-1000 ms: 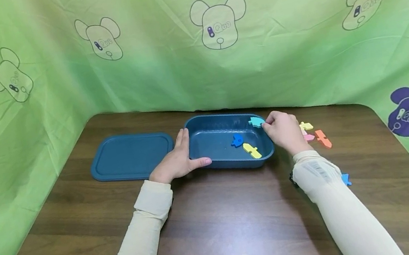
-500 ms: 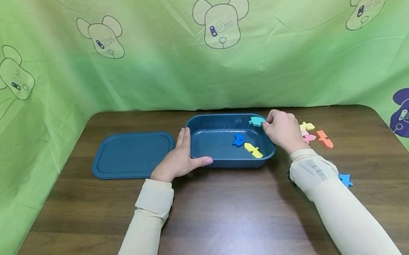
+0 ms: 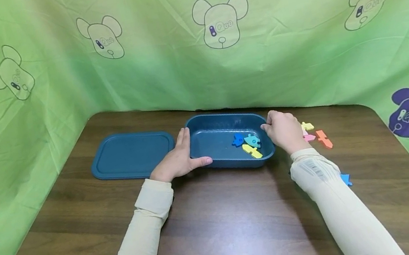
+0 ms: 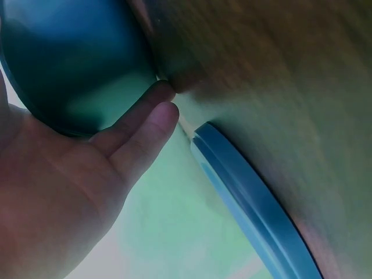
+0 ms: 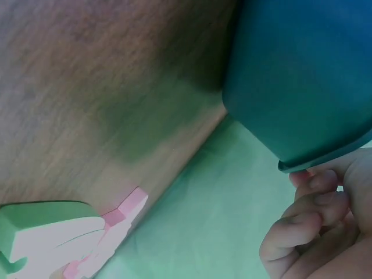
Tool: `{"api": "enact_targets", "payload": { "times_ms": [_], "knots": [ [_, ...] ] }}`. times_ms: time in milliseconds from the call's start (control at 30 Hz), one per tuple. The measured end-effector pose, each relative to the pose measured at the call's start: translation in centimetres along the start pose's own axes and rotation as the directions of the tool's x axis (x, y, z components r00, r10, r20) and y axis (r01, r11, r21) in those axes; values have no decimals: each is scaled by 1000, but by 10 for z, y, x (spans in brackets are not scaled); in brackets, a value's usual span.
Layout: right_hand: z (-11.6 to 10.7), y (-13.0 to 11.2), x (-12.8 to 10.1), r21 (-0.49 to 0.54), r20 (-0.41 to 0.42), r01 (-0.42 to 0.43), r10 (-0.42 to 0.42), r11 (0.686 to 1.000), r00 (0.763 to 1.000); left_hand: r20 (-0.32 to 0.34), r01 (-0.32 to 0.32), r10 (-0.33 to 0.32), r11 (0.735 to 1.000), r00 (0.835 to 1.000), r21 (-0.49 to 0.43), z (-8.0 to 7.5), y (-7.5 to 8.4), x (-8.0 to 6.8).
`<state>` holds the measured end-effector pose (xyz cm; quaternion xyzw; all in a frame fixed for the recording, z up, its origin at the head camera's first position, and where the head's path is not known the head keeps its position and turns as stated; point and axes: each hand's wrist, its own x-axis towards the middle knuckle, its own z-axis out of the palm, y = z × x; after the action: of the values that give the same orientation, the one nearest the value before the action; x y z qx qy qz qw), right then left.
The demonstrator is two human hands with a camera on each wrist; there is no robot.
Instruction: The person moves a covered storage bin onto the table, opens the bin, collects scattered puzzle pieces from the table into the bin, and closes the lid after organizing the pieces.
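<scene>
My left hand (image 3: 177, 159) lies against the left end of a dark blue container (image 3: 208, 149), fingers straight and thumb spread along the near rim. At the right end, my right hand (image 3: 282, 131) is over the rim, fingers curled, with no piece showing in it. In the right wrist view the curled fingers (image 5: 317, 203) sit right at the container's rim (image 5: 325, 157). Inside the container lie a teal puzzle piece (image 3: 253, 141), a blue piece (image 3: 237, 140) and a yellow piece (image 3: 251, 151), close together toward the right.
The container's flat blue lid (image 3: 133, 155) lies on the wooden table to the left. Right of my right hand are a pale yellow piece (image 3: 307, 126), a pink piece (image 3: 308, 136) and an orange piece (image 3: 324, 139). Another blue piece (image 3: 346, 179) is partly hidden by my right sleeve.
The teal puzzle piece has left my right fingers at the rim and dropped onto the container's floor beside the blue and yellow pieces. My left hand has stayed in place.
</scene>
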<state>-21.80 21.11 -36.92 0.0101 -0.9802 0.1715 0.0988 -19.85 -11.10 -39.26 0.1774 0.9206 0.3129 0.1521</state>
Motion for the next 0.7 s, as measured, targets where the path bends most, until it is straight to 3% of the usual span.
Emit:
{"api": "enact_targets", "payload": {
  "times_ms": [400, 700],
  "knots": [
    [-19, 6, -16, 89, -44, -17, 21, 996, 999, 4, 6, -6, 1000, 1000, -3, 0, 0, 0],
    [-41, 43, -30, 160, -38, 21, -15, 987, 999, 4, 12, -12, 1000, 1000, 6, 0, 1, 0]
  ]
}}
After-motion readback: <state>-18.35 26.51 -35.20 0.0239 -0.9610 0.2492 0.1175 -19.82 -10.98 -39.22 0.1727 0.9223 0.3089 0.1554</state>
